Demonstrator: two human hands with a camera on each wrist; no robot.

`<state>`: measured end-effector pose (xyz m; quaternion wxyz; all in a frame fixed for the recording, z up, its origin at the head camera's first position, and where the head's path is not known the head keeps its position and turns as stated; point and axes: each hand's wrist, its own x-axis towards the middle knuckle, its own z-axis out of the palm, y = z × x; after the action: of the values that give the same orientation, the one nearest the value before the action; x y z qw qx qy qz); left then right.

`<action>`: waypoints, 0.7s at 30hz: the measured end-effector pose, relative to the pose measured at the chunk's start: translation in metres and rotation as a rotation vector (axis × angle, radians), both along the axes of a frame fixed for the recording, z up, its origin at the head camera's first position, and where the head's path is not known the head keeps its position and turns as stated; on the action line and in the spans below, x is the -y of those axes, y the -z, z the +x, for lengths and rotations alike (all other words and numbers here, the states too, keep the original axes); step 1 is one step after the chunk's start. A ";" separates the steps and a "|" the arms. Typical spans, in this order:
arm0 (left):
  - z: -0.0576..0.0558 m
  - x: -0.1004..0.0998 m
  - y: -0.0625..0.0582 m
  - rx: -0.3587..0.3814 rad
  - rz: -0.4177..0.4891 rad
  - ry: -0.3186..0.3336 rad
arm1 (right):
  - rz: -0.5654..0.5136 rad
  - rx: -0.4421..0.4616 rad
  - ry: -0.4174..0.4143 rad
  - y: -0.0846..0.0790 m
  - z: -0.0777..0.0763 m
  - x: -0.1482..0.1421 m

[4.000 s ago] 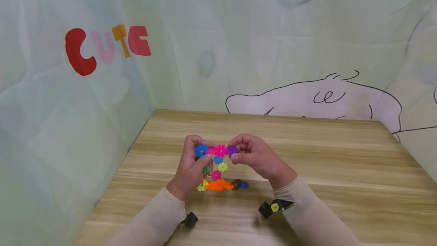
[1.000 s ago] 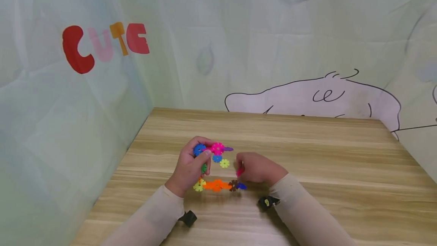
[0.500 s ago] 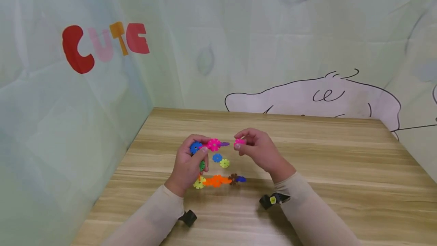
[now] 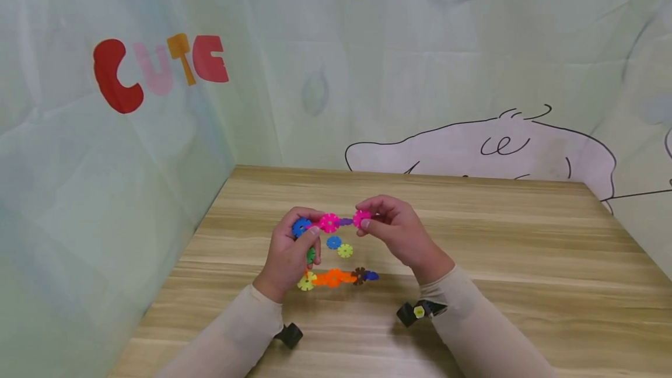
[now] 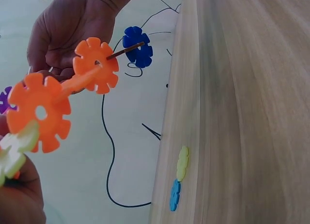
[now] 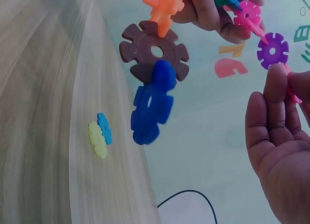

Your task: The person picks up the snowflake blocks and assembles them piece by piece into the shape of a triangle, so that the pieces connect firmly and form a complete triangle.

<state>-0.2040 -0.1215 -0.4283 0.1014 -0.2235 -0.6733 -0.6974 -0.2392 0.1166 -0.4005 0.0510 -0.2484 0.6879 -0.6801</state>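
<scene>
My left hand grips a joined chain of notched flower-shaped plastic discs at its left side, above the table. The top row runs from a blue disc through pink pieces to a purple disc. Thumb and fingers of my right hand pinch a single pink disc, its edge meeting the purple one. Along the lower row come a yellow disc, orange discs, a brown disc and a dark blue disc. A green disc is partly hidden by my left fingers.
Two loose discs, one light blue and one pale yellow, lie on the wooden table beyond the chain. A fabric wall with drawings stands behind the table, and another rises at the left.
My right hand let go of the purple end, took the loose pink disc from the table, raised it and brought it left against the purple disc. My left hand keeps its grip on the chain.
</scene>
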 end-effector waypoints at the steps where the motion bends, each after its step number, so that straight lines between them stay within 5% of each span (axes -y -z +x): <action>1: 0.000 0.000 0.000 -0.002 0.000 0.002 | -0.004 -0.005 0.000 0.000 0.000 0.001; 21: 0.001 0.000 0.000 -0.012 -0.010 0.044 | -0.012 -0.094 -0.027 0.003 0.001 0.004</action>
<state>-0.2027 -0.1213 -0.4284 0.0891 -0.2430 -0.6710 -0.6948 -0.2385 0.1124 -0.4039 0.0263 -0.2894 0.6819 -0.6712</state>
